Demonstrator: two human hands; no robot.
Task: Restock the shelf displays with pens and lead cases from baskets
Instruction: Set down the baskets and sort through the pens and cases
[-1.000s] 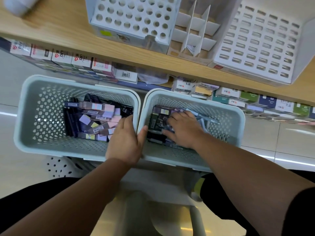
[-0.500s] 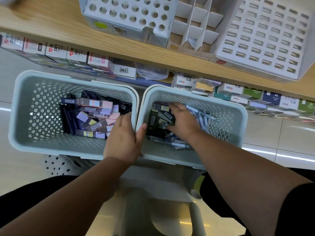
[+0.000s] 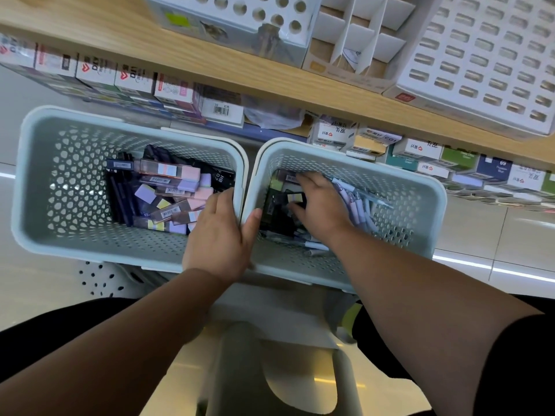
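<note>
Two pale perforated baskets sit side by side. The left basket [image 3: 33,187] holds pastel lead cases [image 3: 171,187] and dark pens. In the right basket [image 3: 432,205] lie dark lead cases and lilac-capped pens [image 3: 357,205]. My left hand [image 3: 219,235] grips the adjoining rims, fingers inside the left basket and thumb inside the right one. My right hand [image 3: 321,205] reaches into the right basket, forefinger and thumb pinching a dark lead case with a yellow label [image 3: 295,198]. Above on the wooden shelf [image 3: 105,34] stand a round-hole display [image 3: 240,13] and a slotted display [image 3: 480,55].
A cardboard divider box [image 3: 354,40] stands between the two displays. Rows of boxed stock [image 3: 132,79] fill the lower shelf behind the baskets. The baskets rest on a white stand [image 3: 270,310] between my knees. Tiled floor lies on both sides.
My right hand has slid from the pens toward the far left of the right basket, onto the dark cases. My left hand has kept its hold on the rims.
</note>
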